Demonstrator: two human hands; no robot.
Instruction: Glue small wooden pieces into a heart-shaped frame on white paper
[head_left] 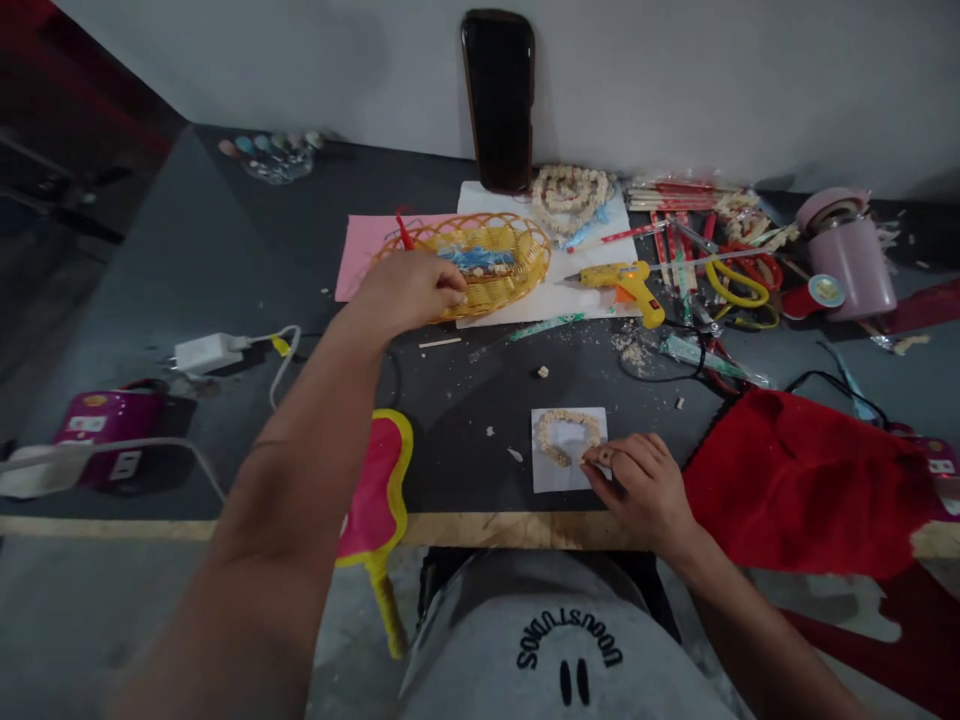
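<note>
My left hand (409, 290) is at the near left rim of a yellow wicker basket (536, 262), its fingers curled together. Whatever its fingertips hold is hidden. Blue shredded strands (480, 258) and small beige pieces lie in the basket. My right hand (641, 485) rests at the right edge of a small white card (547, 480), thumb and finger pinched at its surface. Anything in that pinch is too small to make out. An open loop of small beige pieces (568, 418) lies on the card, right beside my fingertips.
Behind the basket, a dark phone (499, 100) leans on the wall. A yellow glue gun (619, 280), yellow-handled scissors (739, 285), a pink jar (851, 265) and red cloth (802, 480) lie rightward. Leftward are a white charger (210, 352), a purple power strip (112, 430) and a pink-yellow paddle (379, 480).
</note>
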